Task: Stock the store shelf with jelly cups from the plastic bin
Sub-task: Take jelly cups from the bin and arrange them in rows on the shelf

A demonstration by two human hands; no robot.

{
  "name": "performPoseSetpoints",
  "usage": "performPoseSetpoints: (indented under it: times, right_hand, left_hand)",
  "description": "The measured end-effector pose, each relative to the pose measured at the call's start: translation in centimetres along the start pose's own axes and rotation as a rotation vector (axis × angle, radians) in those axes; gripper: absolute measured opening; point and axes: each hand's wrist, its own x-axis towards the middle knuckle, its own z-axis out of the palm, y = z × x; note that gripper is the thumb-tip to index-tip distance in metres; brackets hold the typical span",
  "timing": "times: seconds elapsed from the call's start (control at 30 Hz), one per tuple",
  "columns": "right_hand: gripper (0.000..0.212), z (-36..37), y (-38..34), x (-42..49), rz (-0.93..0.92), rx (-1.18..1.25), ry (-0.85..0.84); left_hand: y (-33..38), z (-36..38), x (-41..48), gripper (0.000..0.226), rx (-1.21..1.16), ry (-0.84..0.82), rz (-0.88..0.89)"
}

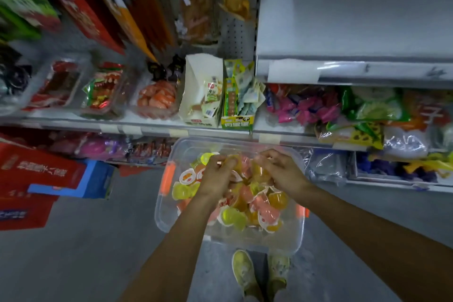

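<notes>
**A:** Nearest first: the yellow shoes [245, 272] are standing just beside the near wall of the clear plastic bin [161, 203], which is sitting on the grey floor [85, 252].

**B:** And the hands?

**A:** Both are reaching down into it. The left hand [217, 174] and right hand [282, 169] are curling their fingers round one shared heap of jelly cups [259, 206], scooping from either side. More cups are lying loose underneath.

**B:** What is worrying you?

**A:** The load, I'd judge. Small, rounded cups are being held as a pile with nothing beneath them. If the hands are drifting apart on the lift, the middle ones are likely slipping out, back into the bin or onto the floor. Squeezing harder is risking a split film lid.

**B:** Farther on?

**A:** The shelf edge [220, 133] is jutting out just above the bin's far rim, so rising knuckles are risking a knock there. The bare grey shelf [355, 19], upper right, is looking like the open spot, and that is making for a long carry.
</notes>
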Motion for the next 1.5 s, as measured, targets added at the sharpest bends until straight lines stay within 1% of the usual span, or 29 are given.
performPoseSetpoints:
  times: [0.1, 0.13, 0.23, 0.27, 0.43, 0.53, 0.77, 0.9, 0.97, 1.07, 1.23, 1.37, 1.5]
  right_hand:
    - [0.022, -1.2, -4.6, -2.7, -0.092, 0.009, 0.003]
    - [0.023, -1.5, -5.9, -3.4, -0.117, 0.007, -0.003]
    - [0.026, -3.0, -9.9, -5.7, -0.178, -0.032, 0.0]
    - [0.027, -3.6, -11.2, -6.5, -0.197, -0.047, -0.001]
    - [0.027, -5.8, -17.2, -10.4, -0.309, -0.065, 0.031]
    - [0.025, -6.7, -19.8, -13.0, -0.364, -0.064, 0.04]
    - [0.025, -8.4, -24.5, -16.9, -0.545, -0.149, 0.144]
    - [0.02, -9.2, -27.5, -18.2, -0.68, -0.157, 0.242]
    - [0.02, -9.9, -29.1, -18.7, -0.735, -0.156, 0.283]
    - [0.021, -11.6, -31.4, -19.2, -0.786, -0.15, 0.339]
    - [0.023, -15.2, -35.7, -18.6, -0.866, -0.126, 0.446]
    - [0.026, -18.2, -39.4, -17.0, -0.892, -0.203, 0.482]
    - [0.032, -20.7, -42.0, -13.0, -0.854, -0.296, 0.486]
  left_hand:
    - [3.7, -0.4, -2.8, 0.03, 0.033, 0.016, 0.077]
    - [4.9, -0.5, -3.5, 0.029, 0.046, 0.01, 0.1]
    - [9.4, -1.3, -6.3, 0.014, 0.126, -0.011, 0.21]
    - [10.8, -1.6, -7.2, 0.013, 0.16, -0.019, 0.261]
    - [16.9, -2.6, -11.5, 0.03, 0.29, -0.019, 0.51]
    - [19.4, -2.7, -13.4, 0.042, 0.293, 0.015, 0.553]
    - [24.3, -2.2, -17.2, 0.035, 0.279, 0.033, 0.772]
    - [27.5, -1.4, -18.7, 0.042, 0.303, 0.046, 0.935]
    - [29.2, -1.0, -19.2, 0.039, 0.318, 0.07, 0.981]
    - [32.0, -0.4, -20.0, 0.036, 0.277, 0.09, 1.055]
    - [36.4, 0.8, -20.1, 0.045, 0.242, 0.095, 1.101]
    - [39.5, 1.6, -19.9, 0.048, 0.21, 0.089, 1.111]
    - [41.7, 2.3, -19.3, 0.043, 0.192, 0.128, 1.149]
